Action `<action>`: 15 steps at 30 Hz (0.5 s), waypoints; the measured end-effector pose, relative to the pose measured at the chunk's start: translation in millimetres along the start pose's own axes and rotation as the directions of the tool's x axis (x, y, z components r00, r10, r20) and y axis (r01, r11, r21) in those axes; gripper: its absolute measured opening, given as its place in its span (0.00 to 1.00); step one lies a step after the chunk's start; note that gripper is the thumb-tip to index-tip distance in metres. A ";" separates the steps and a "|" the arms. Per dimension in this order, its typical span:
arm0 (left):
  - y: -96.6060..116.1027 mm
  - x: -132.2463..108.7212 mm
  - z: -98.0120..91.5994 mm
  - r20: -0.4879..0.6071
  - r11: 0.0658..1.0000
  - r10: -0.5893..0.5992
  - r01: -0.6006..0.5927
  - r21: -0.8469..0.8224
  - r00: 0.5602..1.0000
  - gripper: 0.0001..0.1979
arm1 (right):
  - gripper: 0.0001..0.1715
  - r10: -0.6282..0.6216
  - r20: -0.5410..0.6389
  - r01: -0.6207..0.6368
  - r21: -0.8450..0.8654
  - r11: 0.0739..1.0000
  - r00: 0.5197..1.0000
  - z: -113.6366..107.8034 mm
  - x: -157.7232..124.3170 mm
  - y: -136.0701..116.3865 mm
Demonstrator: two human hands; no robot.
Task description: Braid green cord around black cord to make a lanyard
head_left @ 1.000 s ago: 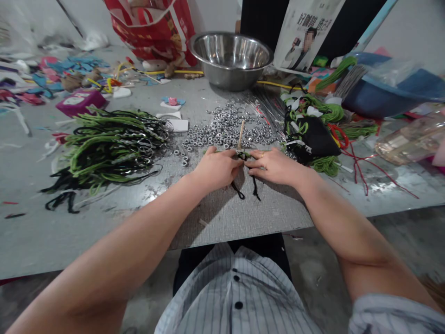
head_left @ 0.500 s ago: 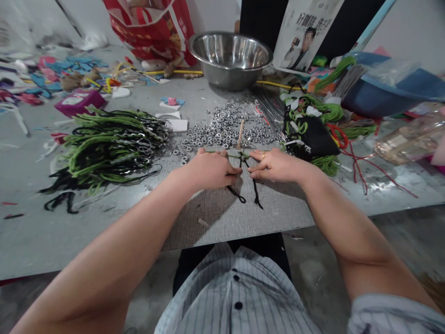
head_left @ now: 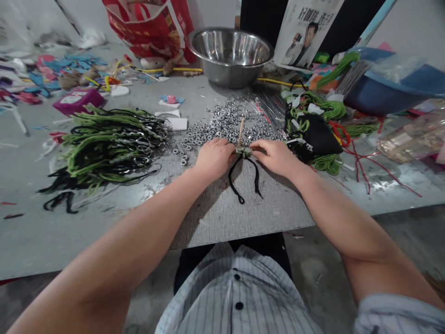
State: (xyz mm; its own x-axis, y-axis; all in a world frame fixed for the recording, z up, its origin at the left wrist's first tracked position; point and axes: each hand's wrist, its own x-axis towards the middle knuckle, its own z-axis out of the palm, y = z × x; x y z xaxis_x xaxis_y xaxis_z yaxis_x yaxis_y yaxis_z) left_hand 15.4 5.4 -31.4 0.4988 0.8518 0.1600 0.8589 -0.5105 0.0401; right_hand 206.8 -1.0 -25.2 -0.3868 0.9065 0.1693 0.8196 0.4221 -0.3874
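My left hand [head_left: 214,157] and my right hand [head_left: 272,155] meet at the middle of the grey table [head_left: 222,218]. Both pinch a small knot of green cord [head_left: 244,150] around an upright wooden stick [head_left: 240,131]. Two black cord ends [head_left: 243,178] hang from the knot toward me and lie on the table. Just behind the hands spreads a heap of several metal nuts [head_left: 225,125].
A pile of green and black cords with metal rings [head_left: 111,144] lies to the left. A steel bowl [head_left: 230,54] and a red bag [head_left: 153,28] stand at the back. Green thread, a black pouch [head_left: 318,137], red cords and a blue basin [head_left: 392,88] crowd the right.
My hands drew apart along the green cord half a second ago, then came back together at the stick. The black ends now hang straighter below the knot.
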 end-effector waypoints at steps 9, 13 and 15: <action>0.7 -1.8 3.1 -0.008 0.998 0.037 -0.037 0.043 0.999 0.13 | 0.09 -0.108 0.022 0.111 -0.227 0.968 0.994 14.2 9.8 8.6; 0.3 -4.8 -2.3 0.029 0.997 0.032 -0.034 0.064 0.999 0.12 | 0.10 -0.142 0.045 0.149 -0.275 0.950 0.989 13.5 8.7 10.1; 0.2 -6.0 -5.1 0.050 0.996 0.031 -0.035 0.076 0.998 0.13 | 0.10 -0.153 0.052 0.161 -0.289 0.944 0.987 13.3 8.1 11.1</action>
State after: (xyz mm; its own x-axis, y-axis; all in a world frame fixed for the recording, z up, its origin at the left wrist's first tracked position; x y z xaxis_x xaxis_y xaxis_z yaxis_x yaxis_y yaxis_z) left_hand 12.0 -0.3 -27.3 0.5308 0.8401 0.1112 0.8471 -0.5299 -0.0405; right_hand 207.2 10.9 -40.1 -0.5291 0.8295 0.1788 0.8331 0.5478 -0.0761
